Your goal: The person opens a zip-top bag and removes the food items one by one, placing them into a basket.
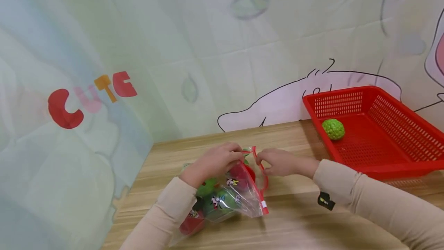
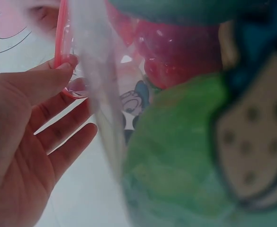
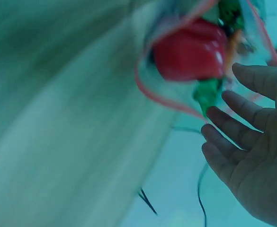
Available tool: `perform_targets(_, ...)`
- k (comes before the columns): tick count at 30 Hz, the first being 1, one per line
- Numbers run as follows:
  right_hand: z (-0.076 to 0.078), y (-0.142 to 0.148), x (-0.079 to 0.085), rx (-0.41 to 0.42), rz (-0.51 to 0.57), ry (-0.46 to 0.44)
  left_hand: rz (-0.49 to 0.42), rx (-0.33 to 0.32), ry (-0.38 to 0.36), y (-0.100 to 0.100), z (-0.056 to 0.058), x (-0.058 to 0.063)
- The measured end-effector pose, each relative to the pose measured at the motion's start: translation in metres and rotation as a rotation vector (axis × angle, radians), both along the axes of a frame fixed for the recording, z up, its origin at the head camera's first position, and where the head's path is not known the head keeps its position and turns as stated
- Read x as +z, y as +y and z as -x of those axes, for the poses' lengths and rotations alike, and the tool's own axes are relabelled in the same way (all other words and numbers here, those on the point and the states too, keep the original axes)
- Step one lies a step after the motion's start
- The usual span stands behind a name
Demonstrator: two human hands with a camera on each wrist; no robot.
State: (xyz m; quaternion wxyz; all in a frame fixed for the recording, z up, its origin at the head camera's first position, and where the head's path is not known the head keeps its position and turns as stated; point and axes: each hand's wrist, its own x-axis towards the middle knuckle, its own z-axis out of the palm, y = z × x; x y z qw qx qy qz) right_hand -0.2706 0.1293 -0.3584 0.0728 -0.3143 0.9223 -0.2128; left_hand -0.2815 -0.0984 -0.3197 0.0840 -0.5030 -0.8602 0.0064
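A clear zip bag (image 1: 250, 203) with red edging and cartoon prints lies on the table, its mouth facing right and gaping. Through the plastic show green and red toy-like pieces, among them a large green rounded one (image 2: 176, 142). Just inside the mouth sits a glossy red piece (image 3: 190, 52) that resembles a pepper. My left hand (image 1: 216, 161) pinches the red edging between thumb and forefinger, its other fingers spread. At the opposite side of the mouth is my right hand (image 1: 279, 161), fingers extended, fingertips right at the red rim.
A red plastic basket (image 1: 385, 130) with slotted walls stands at the right of the wooden table (image 1: 295, 211). Inside it rests a bumpy green toy fruit (image 1: 333, 129). Behind the table hangs a printed curtain (image 1: 208, 49). A small black tag (image 1: 326, 201) appears beside the right sleeve.
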Motion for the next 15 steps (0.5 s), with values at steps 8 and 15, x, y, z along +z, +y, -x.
perform_targets(8,0.005,-0.035,-0.05,-0.012,0.231,-0.072,-0.023,-0.007,0.009,-0.002,-0.001,-0.004)
perform_targets(15,0.009,-0.047,-0.072,0.014,0.343,0.127,-0.055,-0.035,0.01,-0.001,0.001,-0.005)
